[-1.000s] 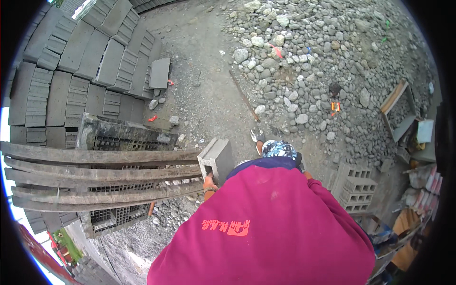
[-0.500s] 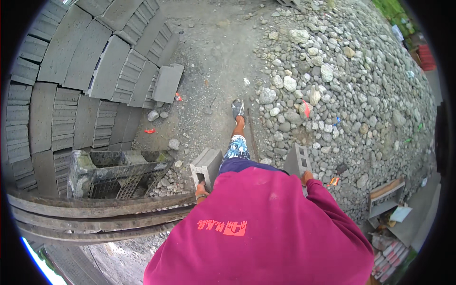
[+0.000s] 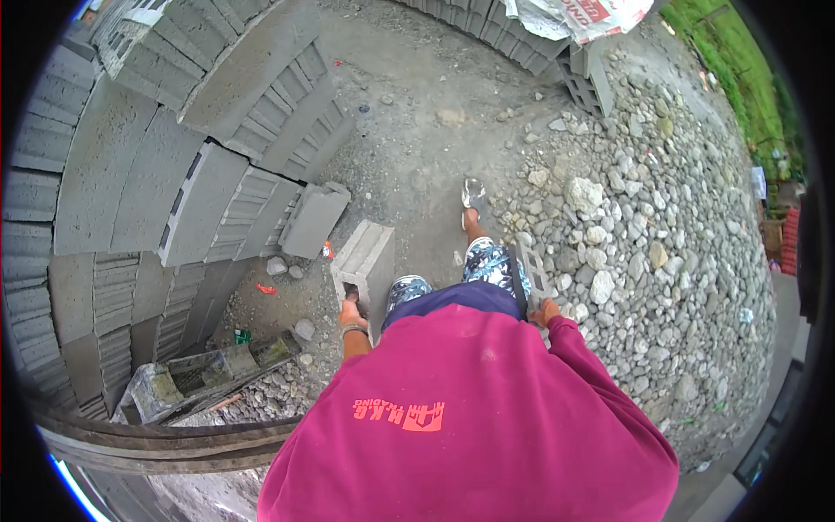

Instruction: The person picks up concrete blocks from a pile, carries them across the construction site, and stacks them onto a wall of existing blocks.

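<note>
On my left side, my left hand [image 3: 351, 313] grips a grey concrete block [image 3: 370, 265] by its hollow end, the fingers reaching into the opening. The block hangs lengthwise beside my left leg. At my right side, my right hand [image 3: 545, 312] is closed on the end of a second hollow block [image 3: 532, 270], which hangs against my right thigh and shows its row of openings. Both blocks are clear of the ground. The tips of the fingers on each hand are hidden by the blocks.
Tall stacks of concrete blocks [image 3: 130, 165] rise on the left, with one block [image 3: 315, 219] leaning at their foot. Stones [image 3: 661, 287] are heaped on the right. Ahead are a dirt path [image 3: 417, 130] and another block row [image 3: 496, 30]. Wooden beams [image 3: 174, 444] lie lower left.
I have stepped forward, carrying both blocks. The far block row with a white sack on it has come into view, and the old mossy block has dropped lower left.
</note>
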`<state>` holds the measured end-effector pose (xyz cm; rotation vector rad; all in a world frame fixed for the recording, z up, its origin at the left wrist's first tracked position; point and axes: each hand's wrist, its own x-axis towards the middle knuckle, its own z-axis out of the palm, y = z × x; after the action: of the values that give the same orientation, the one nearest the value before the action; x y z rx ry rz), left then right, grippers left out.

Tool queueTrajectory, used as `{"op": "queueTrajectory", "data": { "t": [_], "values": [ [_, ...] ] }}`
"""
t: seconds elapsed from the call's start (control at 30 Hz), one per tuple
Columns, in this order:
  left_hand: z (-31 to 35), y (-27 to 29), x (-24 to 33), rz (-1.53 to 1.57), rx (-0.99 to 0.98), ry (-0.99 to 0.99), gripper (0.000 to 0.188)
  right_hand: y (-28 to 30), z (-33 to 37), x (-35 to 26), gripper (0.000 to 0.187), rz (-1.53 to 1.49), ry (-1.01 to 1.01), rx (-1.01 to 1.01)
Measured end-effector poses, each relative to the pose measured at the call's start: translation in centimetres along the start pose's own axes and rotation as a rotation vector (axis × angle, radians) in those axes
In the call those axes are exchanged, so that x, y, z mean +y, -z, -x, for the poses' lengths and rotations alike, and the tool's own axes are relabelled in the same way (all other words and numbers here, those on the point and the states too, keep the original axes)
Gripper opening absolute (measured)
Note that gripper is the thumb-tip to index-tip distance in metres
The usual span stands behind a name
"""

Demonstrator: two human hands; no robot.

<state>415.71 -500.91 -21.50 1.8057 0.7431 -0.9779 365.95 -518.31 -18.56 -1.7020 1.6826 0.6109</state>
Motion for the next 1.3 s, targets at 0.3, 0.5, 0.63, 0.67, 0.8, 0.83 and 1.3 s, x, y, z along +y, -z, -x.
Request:
{"op": "queueTrajectory", "data": {
  "t": [0.3, 0.5, 0.63, 0.67, 0.8, 0.83, 1.3],
  "values": [
    [-3.0, -27.2, 14.8, -0.024, 0.106, 0.077, 0.050, 19.5, -32.5, -7.3, 0.022, -0.108, 0.125, 0.016],
    [-3.0, -39.3, 22.3, 0.023, -0.017, 0.206, 0.050, 37.3, -43.4, -16.2, 0.050, 0.406, 0.088, -0.158],
    [-1.7, -46.8, 27.8, -0.020, 0.088, 0.242, 0.053, 47.7, -50.3, -24.8, 0.059, 0.432, 0.091, -0.207],
    [-2.1, -49.0, 28.8, 0.017, 0.116, 0.262, 0.054, 50.2, -52.7, -26.7, 0.060, 0.466, 0.113, -0.230],
    [-1.4, -58.6, 37.5, 0.290, 0.245, 0.387, 0.064, 55.4, -66.5, -30.7, 0.053, 0.584, 0.270, -0.149],
    [-1.1, -60.1, 40.3, 0.294, 0.177, 0.420, 0.068, 56.1, -69.1, -30.7, 0.051, 0.564, 0.265, -0.136],
    [-13.9, -72.2, 67.7, 0.728, 0.345, 0.390, 0.074, 72.0, -94.1, -73.5, 0.025, 0.565, 0.577, -0.152]
  ]
}}
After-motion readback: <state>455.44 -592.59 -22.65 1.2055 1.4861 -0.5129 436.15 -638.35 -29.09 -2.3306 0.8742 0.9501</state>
